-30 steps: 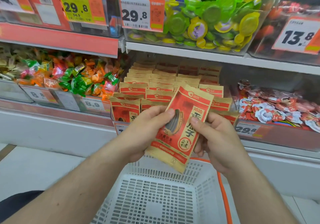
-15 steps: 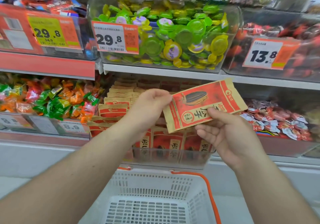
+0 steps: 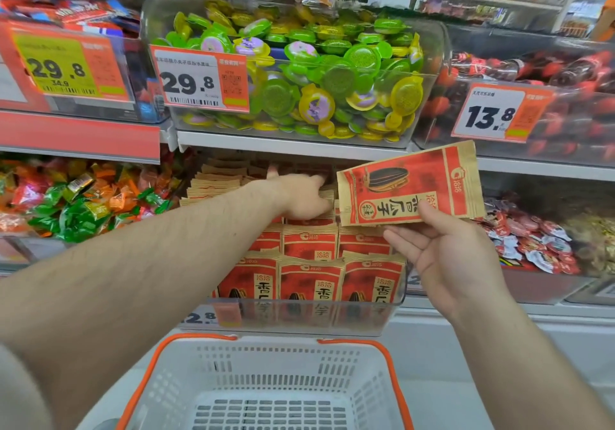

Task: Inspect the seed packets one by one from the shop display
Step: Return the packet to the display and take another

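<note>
A red and tan seed packet (image 3: 409, 186) with a sunflower-seed picture lies sideways in the air, pinched by my right hand (image 3: 442, 256), thumb on its front and fingers behind. My left hand (image 3: 304, 196) reaches into the clear display bin (image 3: 299, 320) on the middle shelf. Its fingertips sit among the upper rows of packets, partly hidden behind the held packet, so any grip is unclear. Rows of matching seed packets (image 3: 312, 283) stand upright in the bin.
A white basket (image 3: 266, 379) with orange handles sits below my arms. Above the seed bin stands a clear bin of green and yellow jelly cups (image 3: 299, 73). Wrapped candies (image 3: 83, 203) fill the left bin, and red-white sweets (image 3: 532, 240) the right.
My left hand let go of the packet and reached forward into the display bin. My right hand alone now holds the packet, turned sideways and shifted right.
</note>
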